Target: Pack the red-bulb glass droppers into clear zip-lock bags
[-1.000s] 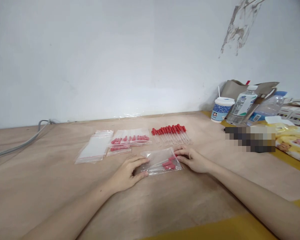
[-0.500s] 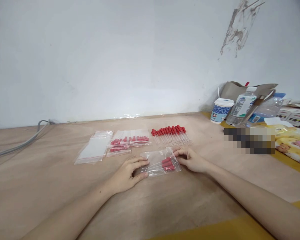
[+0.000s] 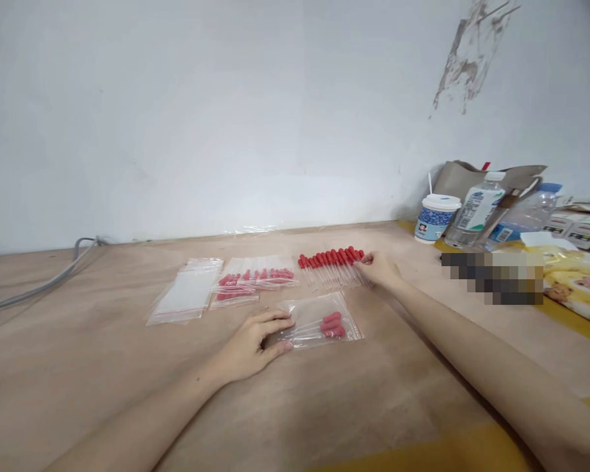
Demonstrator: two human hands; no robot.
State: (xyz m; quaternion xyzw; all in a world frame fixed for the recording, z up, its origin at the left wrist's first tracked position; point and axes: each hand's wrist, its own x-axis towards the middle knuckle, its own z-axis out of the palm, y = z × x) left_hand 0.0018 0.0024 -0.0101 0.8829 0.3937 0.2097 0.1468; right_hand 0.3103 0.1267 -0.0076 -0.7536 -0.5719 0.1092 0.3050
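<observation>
1. From my remote view, the clear zip bag [image 3: 319, 316] lies flat in the near middle of the brown table [image 3: 295, 406], red-lined end to the right. Inside it lie three red-bulbed droppers [image 3: 332, 325], bulbs toward that end, stems pointing left.
2. I see the left hand [image 3: 258, 344] resting on the bag's left end, thumb and fingers spread with a gap between them.
3. The right hand [image 3: 381, 270] is beyond the bag and to the right, fingertips at the right end of the row of loose droppers [image 3: 337, 258]. I cannot tell whether it pinches one.
4. That row has its red bulbs at the far side, stems pointing near.
5. Left of the row I find overlapping bags of droppers [image 3: 255, 276], then a stack of flat zip bags [image 3: 187, 294].
6. Far right, I make out a lidded cup [image 3: 436, 218], a white-capped bottle [image 3: 476, 211] and a blue-capped bottle [image 3: 527, 215]. A yellow printed pack [image 3: 577, 288] lies nearer.
7. Far left, a grey cable [image 3: 54, 280] lies on the table.
</observation>
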